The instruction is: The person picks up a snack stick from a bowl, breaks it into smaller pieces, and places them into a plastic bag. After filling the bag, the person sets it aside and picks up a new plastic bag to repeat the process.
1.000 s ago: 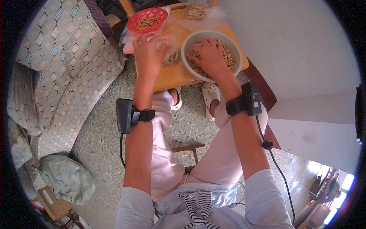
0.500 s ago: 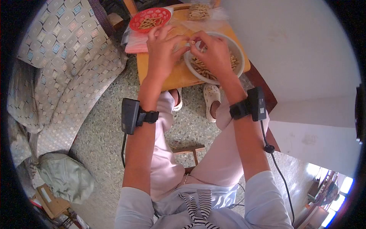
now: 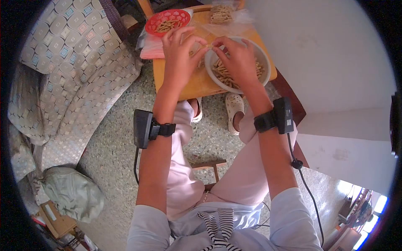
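My left hand [image 3: 180,54] and my right hand [image 3: 236,58] meet above the wooden chair seat [image 3: 201,85], each with thumb and index finger pinched. Between the fingertips is a small pale piece, too small to make out well. Below my right hand sits a white bowl [image 3: 267,76] with many short, tan, stick-like pieces [image 3: 224,75]. Behind my left hand, a red basket [image 3: 184,16] holds several similar pieces [image 3: 166,26]. A clear plastic bag [image 3: 222,16] of the same pieces lies at the back of the seat.
Red-and-white striped material [image 3: 153,51] lies under the basket. Patterned cloth [image 3: 79,62] hangs at the left, above a grey-green bag [image 3: 73,194]. A pale wall [image 3: 322,54] stands close on the right. Cables run from both wrist devices.
My right hand's fingers have shifted slightly, with the small piece now showing between both hands' fingertips. The whole view has moved a little.
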Available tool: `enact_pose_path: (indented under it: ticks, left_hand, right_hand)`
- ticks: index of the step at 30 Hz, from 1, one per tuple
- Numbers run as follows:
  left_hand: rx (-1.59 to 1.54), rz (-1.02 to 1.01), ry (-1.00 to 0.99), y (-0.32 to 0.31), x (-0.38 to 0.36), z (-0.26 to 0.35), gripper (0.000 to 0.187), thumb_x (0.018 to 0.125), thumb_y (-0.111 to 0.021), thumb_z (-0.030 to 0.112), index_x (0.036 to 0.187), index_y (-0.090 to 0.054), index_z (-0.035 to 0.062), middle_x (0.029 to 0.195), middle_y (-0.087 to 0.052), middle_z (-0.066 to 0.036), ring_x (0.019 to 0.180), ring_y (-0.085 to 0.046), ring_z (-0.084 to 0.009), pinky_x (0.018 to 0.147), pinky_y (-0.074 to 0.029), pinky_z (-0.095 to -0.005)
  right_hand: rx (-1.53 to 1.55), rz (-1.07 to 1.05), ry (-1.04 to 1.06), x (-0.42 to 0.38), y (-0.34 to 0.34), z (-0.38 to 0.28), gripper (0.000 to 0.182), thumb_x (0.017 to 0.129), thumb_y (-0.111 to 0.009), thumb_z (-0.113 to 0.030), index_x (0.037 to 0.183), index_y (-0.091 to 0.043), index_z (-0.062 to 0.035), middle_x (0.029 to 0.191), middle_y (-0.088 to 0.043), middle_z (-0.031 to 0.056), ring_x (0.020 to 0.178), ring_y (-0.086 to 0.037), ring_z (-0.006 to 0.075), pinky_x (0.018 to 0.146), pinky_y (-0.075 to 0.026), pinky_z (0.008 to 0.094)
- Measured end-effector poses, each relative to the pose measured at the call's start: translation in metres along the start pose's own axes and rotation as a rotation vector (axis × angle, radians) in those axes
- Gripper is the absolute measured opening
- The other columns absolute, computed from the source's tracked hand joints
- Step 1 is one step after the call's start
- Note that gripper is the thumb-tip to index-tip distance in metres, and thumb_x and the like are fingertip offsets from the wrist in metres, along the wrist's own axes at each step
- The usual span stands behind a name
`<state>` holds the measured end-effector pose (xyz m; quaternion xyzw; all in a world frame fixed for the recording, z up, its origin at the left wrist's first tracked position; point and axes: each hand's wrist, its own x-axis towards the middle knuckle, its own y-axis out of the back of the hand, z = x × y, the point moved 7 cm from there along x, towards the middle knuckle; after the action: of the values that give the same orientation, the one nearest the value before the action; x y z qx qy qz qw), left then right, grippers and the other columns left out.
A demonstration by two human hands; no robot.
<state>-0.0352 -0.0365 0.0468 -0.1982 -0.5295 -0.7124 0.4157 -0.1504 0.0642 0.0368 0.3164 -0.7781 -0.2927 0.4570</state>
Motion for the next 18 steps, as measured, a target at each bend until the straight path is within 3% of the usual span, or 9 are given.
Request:
enact_pose_path:
  ticks: [8, 10, 15, 18]
  left_hand:
    - [-0.059, 0.000, -0.022, 0.003, 0.002, 0.007, 0.021, 0.074, -0.077, 0.031, 0.090, -0.071, 0.0192, 0.123, -0.057, -0.002, 0.121, -0.042, -0.0297, 0.106, -0.028, -0.0442]
    - [-0.074, -0.001, -0.033, 0.003, 0.003, 0.008, 0.021, 0.074, -0.077, 0.032, 0.090, -0.072, 0.0195, 0.123, -0.057, -0.002, 0.121, -0.042, -0.0300, 0.105, -0.028, -0.0441]
    - [-0.093, -0.007, -0.045, 0.005, 0.004, 0.013, 0.020, 0.073, -0.078, 0.032, 0.089, -0.073, 0.0203, 0.123, -0.057, -0.002, 0.120, -0.042, -0.0296, 0.104, -0.030, -0.0432]
    - [-0.132, 0.024, -0.049, 0.007, 0.005, 0.017, 0.021, 0.073, -0.078, 0.027, 0.089, -0.071, 0.0162, 0.114, -0.060, -0.002, 0.118, -0.041, -0.0334, 0.102, -0.035, -0.0455]
  right_hand:
    - [0.133, -0.186, -0.027, -0.001, -0.013, -0.001, 0.024, 0.094, -0.056, -0.034, 0.104, -0.061, -0.0131, 0.095, -0.070, 0.0084, 0.086, -0.067, 0.0294, 0.093, -0.040, 0.0524]
    - [0.072, -0.076, 0.059, -0.002, -0.007, -0.006, 0.022, 0.093, -0.057, -0.032, 0.104, -0.061, -0.0126, 0.097, -0.070, 0.0096, 0.088, -0.066, 0.0299, 0.094, -0.040, 0.0509]
    - [0.020, -0.026, 0.082, -0.002, -0.004, -0.009, 0.021, 0.090, -0.060, -0.023, 0.107, -0.060, -0.0109, 0.098, -0.068, 0.0085, 0.089, -0.065, 0.0283, 0.097, -0.039, 0.0503]
    - [-0.009, 0.016, 0.104, -0.002, 0.001, -0.012, 0.019, 0.089, -0.061, -0.020, 0.106, -0.060, -0.0114, 0.097, -0.068, 0.0072, 0.091, -0.065, 0.0273, 0.098, -0.038, 0.0506]
